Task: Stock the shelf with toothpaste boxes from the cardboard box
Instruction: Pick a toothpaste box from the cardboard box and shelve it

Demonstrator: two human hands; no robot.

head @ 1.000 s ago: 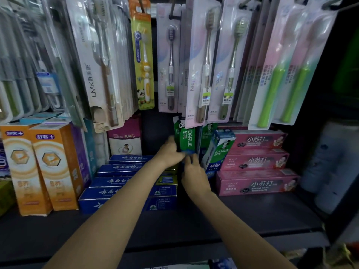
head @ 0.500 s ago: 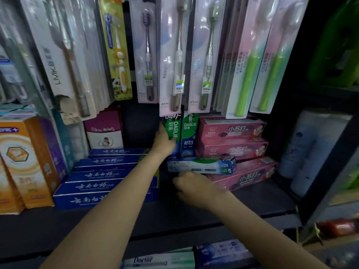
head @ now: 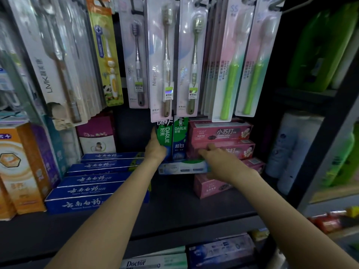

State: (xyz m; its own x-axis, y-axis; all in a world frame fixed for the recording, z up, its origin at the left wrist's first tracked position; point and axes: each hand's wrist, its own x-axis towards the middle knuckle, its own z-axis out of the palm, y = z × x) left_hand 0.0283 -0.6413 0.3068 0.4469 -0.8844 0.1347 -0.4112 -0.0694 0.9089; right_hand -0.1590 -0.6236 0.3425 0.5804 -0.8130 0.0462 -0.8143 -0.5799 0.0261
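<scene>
My left hand (head: pixel 155 150) grips the lower part of an upright green Darlie toothpaste box (head: pixel 164 134) at the back of the dark shelf (head: pixel 174 206), thumb along its left edge. A second upright Darlie box (head: pixel 179 140) stands right beside it. My right hand (head: pixel 219 160) holds the right end of another Darlie box (head: pixel 181 168), which lies level just in front of the two upright ones and a little above the shelf board. Its fingers point toward the pink boxes. The cardboard box is out of view.
Stacked pink toothpaste boxes (head: pixel 221 133) stand right of my hands, flat blue boxes (head: pixel 93 179) left, orange boxes (head: pixel 21 167) far left. Hanging toothbrush packs (head: pixel 167 61) reach down over the upright boxes. White bottles (head: pixel 291 152) fill the right bay. More boxes (head: pixel 219 249) lie on the shelf below.
My right hand has carried the level Darlie box up and back toward the upright ones. The left hand has stayed on the upright green box. The camera has moved closer.
</scene>
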